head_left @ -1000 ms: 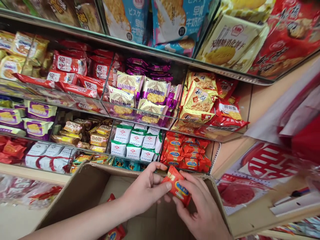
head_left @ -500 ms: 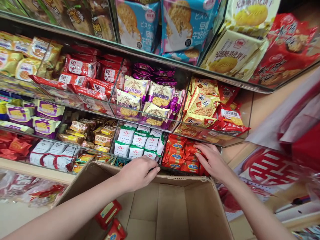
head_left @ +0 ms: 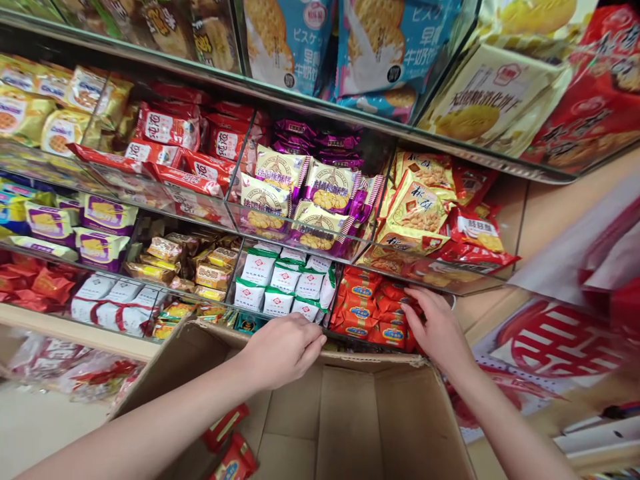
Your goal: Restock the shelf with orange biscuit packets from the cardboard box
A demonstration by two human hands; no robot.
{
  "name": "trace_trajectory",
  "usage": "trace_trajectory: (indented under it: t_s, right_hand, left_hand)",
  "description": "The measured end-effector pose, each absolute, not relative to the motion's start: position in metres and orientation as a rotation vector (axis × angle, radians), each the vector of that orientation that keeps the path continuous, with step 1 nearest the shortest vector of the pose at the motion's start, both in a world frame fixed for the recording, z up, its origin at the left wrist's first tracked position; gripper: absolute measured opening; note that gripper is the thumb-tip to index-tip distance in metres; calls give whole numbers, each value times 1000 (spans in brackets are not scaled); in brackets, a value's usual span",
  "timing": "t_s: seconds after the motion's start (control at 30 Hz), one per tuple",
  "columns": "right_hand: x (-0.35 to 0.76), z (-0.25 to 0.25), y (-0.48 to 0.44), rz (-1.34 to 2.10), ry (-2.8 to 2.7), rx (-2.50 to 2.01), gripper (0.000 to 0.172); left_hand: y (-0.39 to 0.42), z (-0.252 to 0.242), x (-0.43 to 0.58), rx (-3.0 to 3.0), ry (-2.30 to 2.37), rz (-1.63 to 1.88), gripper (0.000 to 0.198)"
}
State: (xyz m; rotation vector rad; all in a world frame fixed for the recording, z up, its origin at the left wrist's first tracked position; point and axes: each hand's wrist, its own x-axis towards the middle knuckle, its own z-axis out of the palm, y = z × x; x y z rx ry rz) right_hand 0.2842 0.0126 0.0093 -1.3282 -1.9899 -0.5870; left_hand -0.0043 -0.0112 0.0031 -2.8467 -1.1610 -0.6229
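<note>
My left hand (head_left: 286,350) is closed, knuckles up, over the far rim of an open cardboard box (head_left: 345,413); whatever its fingers may hold is hidden. My right hand (head_left: 440,330) rests its outstretched fingers on the right side of a stack of orange-red snack packets (head_left: 361,312) in the bottom shelf compartment. A few red packets (head_left: 235,459) lie inside the box at its left. White and green packets (head_left: 283,279) fill the compartment beside the orange-red stack.
Clear-fronted shelf bins hold purple and cream cookie packets (head_left: 326,188), yellow packets (head_left: 417,200) and red packets (head_left: 170,127). Blue biscuit bags (head_left: 383,53) stand above. A wooden side panel (head_left: 543,193) and hanging red-and-white goods (head_left: 555,340) are at the right.
The view has shifted slightly, so the shelves appear a little farther right. My right hand stays on the orange-red packets, and my left hand stays at the box rim.
</note>
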Motion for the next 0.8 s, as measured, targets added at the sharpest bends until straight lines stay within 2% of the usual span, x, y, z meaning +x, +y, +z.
trace_trajectory:
  t_s: [0.23, 0.37, 0.5, 0.57, 0.63, 0.7, 0.73, 0.77, 0.8]
  right_hand:
    - [282, 3, 8, -664, -2075, -1303, 20]
    - [276, 9, -4, -621, -2022, -1286, 19]
    - [265, 4, -34, -520, -2013, -1249, 13]
    - [260, -3, -46, -462, -2066, -1223, 13]
    - [257, -10, -52, -416, -2106, -1219, 15]
    - [255, -14, -53, -375, -2114, -1241, 15]
    - [255, -15, -53, -356, -2111, -1258, 16]
    - [255, -15, -52, -341, -2109, -1277, 16]
    - [255, -15, -52, -327, -2113, -1296, 16]
  left_hand:
    - [-13, 3, -3, -2838, -1185, -563, 34]
    - [-9, 4, -6, -2871, -1187, -649, 33]
    - [-17, 4, -13, -2931, -747, -909, 23]
    - [-31, -8, -14, -3006, -425, -791, 25]
    - [-46, -34, -13, -3119, -321, -463, 23]
    - [-55, -71, -13, -3237, -494, -102, 15]
    - [-56, -90, -15, -3247, -826, 51, 11]
    - [-53, -107, -18, -3129, -1324, 29, 9]
    - [-49, -121, -22, -3057, -1501, 11, 9]
